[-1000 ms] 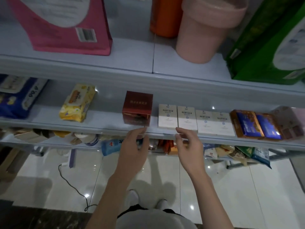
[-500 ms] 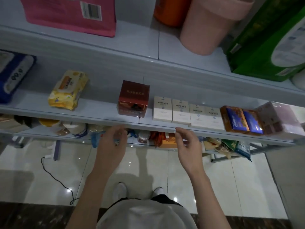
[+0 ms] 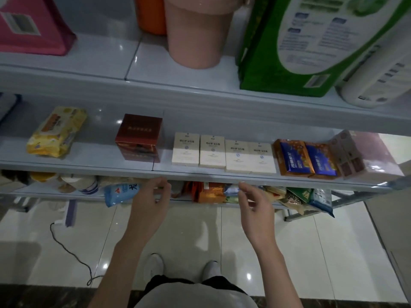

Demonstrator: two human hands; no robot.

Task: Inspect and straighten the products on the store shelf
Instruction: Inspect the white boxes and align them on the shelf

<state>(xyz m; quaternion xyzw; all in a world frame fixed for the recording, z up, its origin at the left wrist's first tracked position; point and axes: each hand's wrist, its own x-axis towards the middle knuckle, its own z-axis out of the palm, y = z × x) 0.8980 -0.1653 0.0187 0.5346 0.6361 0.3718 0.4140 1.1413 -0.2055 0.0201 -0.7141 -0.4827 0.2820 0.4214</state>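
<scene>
The middle shelf (image 3: 89, 167) holds the products facing out, I think so shoppers can read them. Four white boxes (image 3: 222, 152) sit in a neat row, with the red box (image 3: 139, 137) near them. My left hand (image 3: 149, 203) and right hand (image 3: 255, 205) hang loose and empty under the shelf's front edge. A second ago they were up at that edge.

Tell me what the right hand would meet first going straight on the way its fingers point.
Most likely the front edge of the middle shelf, directly above the right hand, with the cream boxes behind it. Depth is unclear; it might slip under the edge.
</scene>
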